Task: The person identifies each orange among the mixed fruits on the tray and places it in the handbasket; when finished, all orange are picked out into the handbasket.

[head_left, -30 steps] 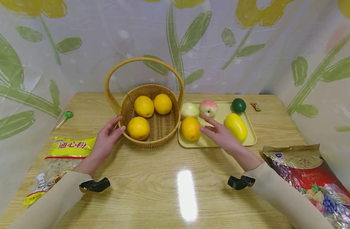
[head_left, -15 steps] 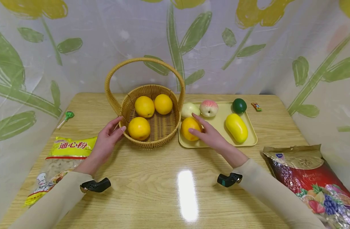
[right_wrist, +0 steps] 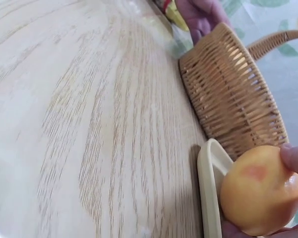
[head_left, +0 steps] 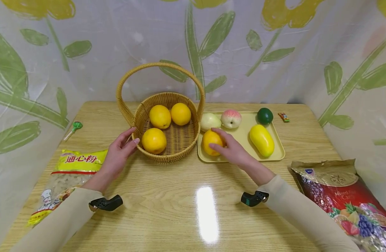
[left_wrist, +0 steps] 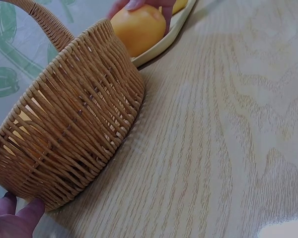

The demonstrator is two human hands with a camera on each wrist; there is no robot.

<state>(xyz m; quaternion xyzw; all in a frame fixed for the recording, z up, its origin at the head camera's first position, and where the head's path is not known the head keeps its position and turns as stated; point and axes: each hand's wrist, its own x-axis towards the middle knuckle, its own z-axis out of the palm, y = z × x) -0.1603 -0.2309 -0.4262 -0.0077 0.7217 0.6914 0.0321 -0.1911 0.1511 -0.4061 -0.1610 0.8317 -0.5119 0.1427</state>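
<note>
In the head view, my right hand (head_left: 232, 148) grips an orange (head_left: 209, 143) at the near left corner of the pale yellow tray (head_left: 240, 158). The right wrist view shows the thumb on one side of the orange (right_wrist: 260, 191) and fingers beneath it. My left hand (head_left: 118, 150) rests with loose fingers against the left side of a wicker basket (head_left: 167, 159). Its fingertips touch the weave low down in the left wrist view. Inside the basket lie three oranges (head_left: 153, 141). Behind the gripped orange are a pale pear (head_left: 210, 121) and a pink-topped peach (head_left: 231, 119).
A yellow mango (head_left: 262, 140) and a dark green avocado (head_left: 264, 116) lie at the tray's right. Around it are a small candy packet (head_left: 283, 117), a red candy bag (head_left: 341, 192), a pasta bag (head_left: 70, 175) and a green lollipop (head_left: 76, 126). The basket's handle (head_left: 161, 65) arches high.
My right hand has moved left from above the tray and closed its fingers round the orange. The left hand and basket have stayed in place.
</note>
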